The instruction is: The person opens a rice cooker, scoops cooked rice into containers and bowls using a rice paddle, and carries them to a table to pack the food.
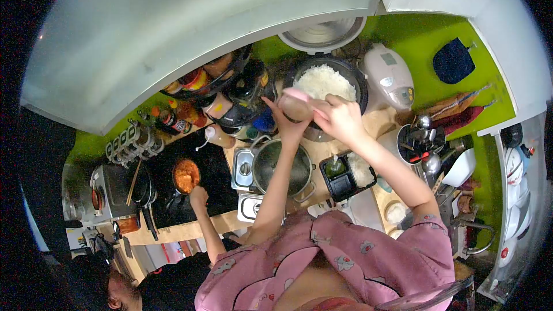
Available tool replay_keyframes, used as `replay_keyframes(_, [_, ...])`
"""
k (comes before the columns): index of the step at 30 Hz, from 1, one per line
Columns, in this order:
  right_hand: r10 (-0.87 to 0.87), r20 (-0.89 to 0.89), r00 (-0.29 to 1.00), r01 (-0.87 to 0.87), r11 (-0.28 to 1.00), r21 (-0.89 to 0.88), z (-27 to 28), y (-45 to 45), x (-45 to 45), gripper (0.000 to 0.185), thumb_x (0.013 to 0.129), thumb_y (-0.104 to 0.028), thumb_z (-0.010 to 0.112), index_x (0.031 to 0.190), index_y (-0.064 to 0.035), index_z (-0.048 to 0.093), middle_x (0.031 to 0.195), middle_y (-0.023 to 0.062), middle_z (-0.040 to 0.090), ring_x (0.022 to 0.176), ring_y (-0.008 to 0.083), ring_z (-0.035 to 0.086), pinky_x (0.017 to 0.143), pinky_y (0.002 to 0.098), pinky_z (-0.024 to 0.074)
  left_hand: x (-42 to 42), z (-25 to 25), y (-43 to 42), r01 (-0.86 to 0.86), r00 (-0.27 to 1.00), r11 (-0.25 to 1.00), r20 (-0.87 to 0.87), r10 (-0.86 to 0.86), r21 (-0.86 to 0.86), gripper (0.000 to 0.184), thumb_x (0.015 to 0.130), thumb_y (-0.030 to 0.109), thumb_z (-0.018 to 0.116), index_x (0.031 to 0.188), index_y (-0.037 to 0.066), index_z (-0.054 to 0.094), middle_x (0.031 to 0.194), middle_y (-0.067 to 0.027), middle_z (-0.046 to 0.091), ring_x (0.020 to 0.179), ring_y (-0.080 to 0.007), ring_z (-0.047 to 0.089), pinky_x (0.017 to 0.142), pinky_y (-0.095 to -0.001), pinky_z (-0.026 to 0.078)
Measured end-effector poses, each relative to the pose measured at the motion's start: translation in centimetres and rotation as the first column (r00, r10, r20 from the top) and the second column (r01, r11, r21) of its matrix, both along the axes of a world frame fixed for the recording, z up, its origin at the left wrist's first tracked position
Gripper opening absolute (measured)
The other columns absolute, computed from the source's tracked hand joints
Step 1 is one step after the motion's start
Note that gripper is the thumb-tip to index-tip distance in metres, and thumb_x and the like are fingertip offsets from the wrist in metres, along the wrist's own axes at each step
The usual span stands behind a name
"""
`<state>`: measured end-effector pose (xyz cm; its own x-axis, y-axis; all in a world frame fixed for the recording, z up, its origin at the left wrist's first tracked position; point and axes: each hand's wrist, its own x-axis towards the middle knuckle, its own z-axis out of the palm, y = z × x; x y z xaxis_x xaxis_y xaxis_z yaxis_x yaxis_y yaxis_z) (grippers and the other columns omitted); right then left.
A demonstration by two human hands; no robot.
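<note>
two hands | left [291, 129]: cupped round bowl [296, 110] | right [341, 117]: gripping pink paddle [295, 93]

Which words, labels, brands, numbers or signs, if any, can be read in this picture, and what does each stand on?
No text can be read with certainty.
Dark sauce bottle: label too small and blurred to read.
Red-and-yellow container: too blurred to read.
Water boiler: any markings on its panel are too small to read.

2 hands [340, 117] hold a small bowl [295, 112] and pink paddle [296, 94] — near white rice [324, 80].
</note>
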<state>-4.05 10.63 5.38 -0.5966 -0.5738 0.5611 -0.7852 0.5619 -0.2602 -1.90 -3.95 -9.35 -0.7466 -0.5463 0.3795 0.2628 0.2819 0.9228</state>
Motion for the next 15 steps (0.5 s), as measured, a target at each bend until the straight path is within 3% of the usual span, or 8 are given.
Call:
replay_keyframes(3, [-0.109, 0.035, 0.993, 0.109, 0.994, -0.004, -0.2, 0.4, -0.7, 0.029, 0.072, -0.017, 0.069, 0.100, -0.0162, 0.073, 0.068, 0.0072, 0.059, 0.060, 0.0270, 0.064, 0.054, 0.0371, 0.0527, -0.1, 0.2, 0.2, -0.028, 0.999, 0.999, -0.031, 0.027, -0.027, 0.140, 0.058, 0.026, 0.089, 0.149, 0.001, -0.014, 0.137, -0.0192, 0.044, 0.129, -0.0335, 0.042, 0.112, -0.0438, 0.027])
replay_keyframes(7, [-0.007, 0.141, 0.990, -0.004, 0.997, 0.075, -1.8, -0.2, 0.0, 0.030, 0.074, -0.016, 0.066, 0.103, -0.0165, 0.071, 0.072, 0.0102, 0.062, 0.064, 0.0289, 0.065, 0.058, 0.0396, 0.0544, 0.2, -0.6, -0.4, -0.056, 0.998, 0.997, 0.007, 0.056, -0.057, 0.141, 0.057, 0.030, 0.090, 0.149, 0.000, -0.014, 0.135, -0.0195, 0.046, 0.126, -0.0349, 0.044, 0.111, -0.0452, 0.027])
replay_keyframes(15, [-0.074, 0.066, 0.995, 0.072, 0.997, 0.039, -0.4, -0.1, -1.8, 0.030, 0.074, -0.020, 0.068, 0.103, -0.0168, 0.073, 0.068, 0.0093, 0.060, 0.060, 0.0297, 0.063, 0.056, 0.0390, 0.0526, 0.6, -0.2, -0.6, -0.027, 1.000, 0.991, 0.008, 0.028, -0.132, 0.141, 0.057, 0.038, 0.089, 0.150, 0.002, -0.010, 0.138, -0.0229, 0.043, 0.128, -0.0374, 0.040, 0.110, -0.0471, 0.025])
